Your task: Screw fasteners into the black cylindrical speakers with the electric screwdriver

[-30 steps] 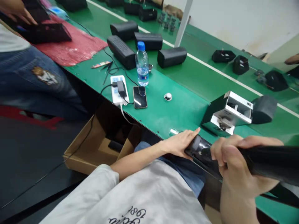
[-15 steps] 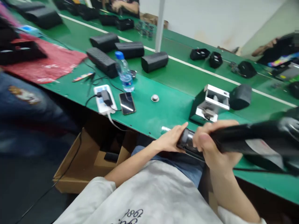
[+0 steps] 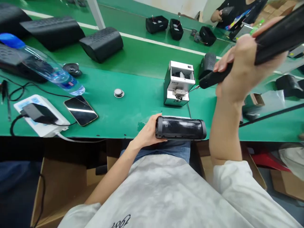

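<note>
My left hand (image 3: 150, 131) grips the left end of a black speaker housing (image 3: 180, 128), which lies sideways at the table's front edge. Raised at the upper right, my right hand (image 3: 247, 63) is wrapped round a black power screwdriver (image 3: 280, 34). The tool's thin metal tip points left, at the front of a silver and black screw feeder (image 3: 180, 83). Whether a screw sits on the tip is too small to tell.
A white power strip (image 3: 41, 115), a phone (image 3: 81, 110), a water bottle (image 3: 55, 71) and a round metal part (image 3: 118, 93) are on the green table (image 3: 133, 110) to the left. Black housings (image 3: 102, 44) stand behind. A person (image 3: 234, 14) works across the table.
My right hand has lifted the screwdriver away from the housing and brought its tip to the screw feeder. The view has shifted right, and the housing's perforated face now shows.
</note>
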